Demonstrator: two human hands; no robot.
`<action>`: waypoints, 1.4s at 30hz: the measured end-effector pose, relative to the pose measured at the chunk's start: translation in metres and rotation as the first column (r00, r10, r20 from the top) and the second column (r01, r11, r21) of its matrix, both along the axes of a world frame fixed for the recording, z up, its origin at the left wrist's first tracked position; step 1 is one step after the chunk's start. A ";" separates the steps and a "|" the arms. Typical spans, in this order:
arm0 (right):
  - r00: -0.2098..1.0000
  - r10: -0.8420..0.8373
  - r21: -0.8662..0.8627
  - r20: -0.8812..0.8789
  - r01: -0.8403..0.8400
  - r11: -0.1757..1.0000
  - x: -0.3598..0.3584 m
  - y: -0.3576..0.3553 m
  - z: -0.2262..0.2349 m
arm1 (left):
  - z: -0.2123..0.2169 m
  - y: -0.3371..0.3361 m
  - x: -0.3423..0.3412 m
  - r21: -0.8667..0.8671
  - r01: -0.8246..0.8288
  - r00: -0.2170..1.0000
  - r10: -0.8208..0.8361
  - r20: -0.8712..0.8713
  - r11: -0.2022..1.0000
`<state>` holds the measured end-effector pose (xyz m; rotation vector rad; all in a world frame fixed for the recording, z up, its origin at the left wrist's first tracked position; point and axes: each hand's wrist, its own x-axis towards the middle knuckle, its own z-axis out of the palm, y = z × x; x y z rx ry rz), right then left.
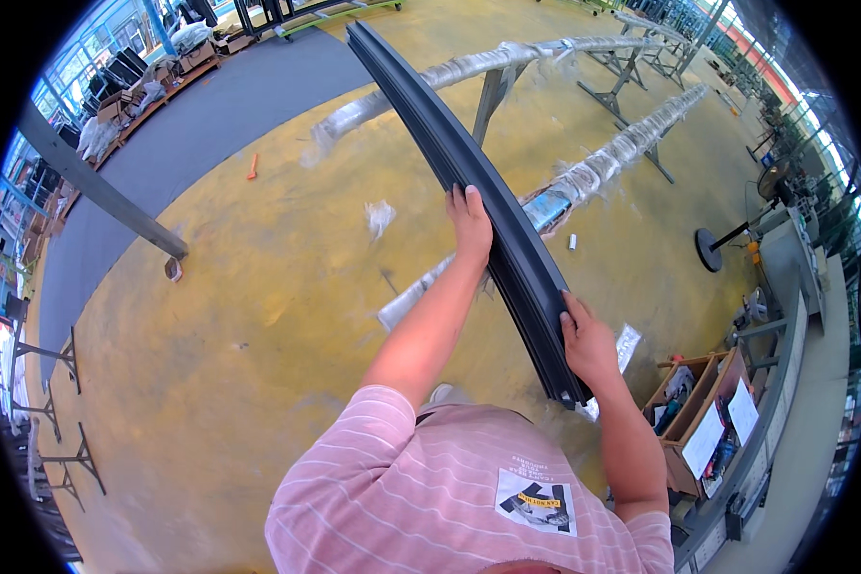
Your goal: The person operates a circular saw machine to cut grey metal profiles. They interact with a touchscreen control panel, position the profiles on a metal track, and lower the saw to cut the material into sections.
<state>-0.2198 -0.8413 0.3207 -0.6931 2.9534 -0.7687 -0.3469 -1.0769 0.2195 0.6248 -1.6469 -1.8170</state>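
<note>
A long dark grey grooved profile bar [483,191] runs slantwise across the middle of the view, from the far left down to the near right. My left hand [471,225] grips its left edge about midway, fingers curled over the top. Closer to its near end, my right hand [586,342] is closed round the right edge, with the thumb on top. Under the bar lie two long rails wrapped in clear plastic: the far wrapped rail [450,72] and the near wrapped rail [622,148]. Whether the bar touches them cannot be made out.
Metal trestles [493,100] carry the wrapped rails. A wooden tool box [703,411] stands at the near right beside a long bench. On the yellow floor lie a plastic scrap [380,218] and an orange tool [253,167]. A grey post [105,182] rises at the left.
</note>
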 end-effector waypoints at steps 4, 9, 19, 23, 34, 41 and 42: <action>0.999 -0.008 0.019 -0.039 0.009 1.000 -0.012 0.002 -0.008 | 0.004 0.014 -0.005 -0.025 0.018 1.000 -0.018 0.015 1.000; 0.999 0.001 -0.005 -0.034 -0.001 1.000 -0.011 0.003 -0.007 | -0.022 -0.007 -0.016 -0.001 0.110 0.989 -0.109 -0.102 0.994; 0.969 -0.212 0.010 -0.129 0.215 0.977 0.061 0.057 -0.021 | -0.019 -0.007 0.052 0.123 0.127 0.987 -0.137 0.079 0.984; 0.879 -0.469 -0.200 -0.085 0.446 0.872 0.192 0.129 -0.037 | -0.055 0.030 0.133 -0.083 0.140 0.988 -0.133 0.083 0.987; -0.025 -0.778 -0.017 0.628 0.999 -0.046 0.706 0.127 -0.242 | -0.169 0.221 0.421 0.378 0.926 -0.269 -0.728 0.630 -0.015; -0.398 -0.434 -0.086 0.808 0.649 -0.755 0.910 0.022 -0.271 | -0.180 0.390 0.586 0.111 0.217 -0.627 -0.051 0.777 -0.970; -0.446 -0.405 -0.100 0.798 0.566 -0.818 0.932 0.016 -0.274 | -0.190 0.414 0.601 0.104 0.092 -0.614 0.026 0.789 -0.990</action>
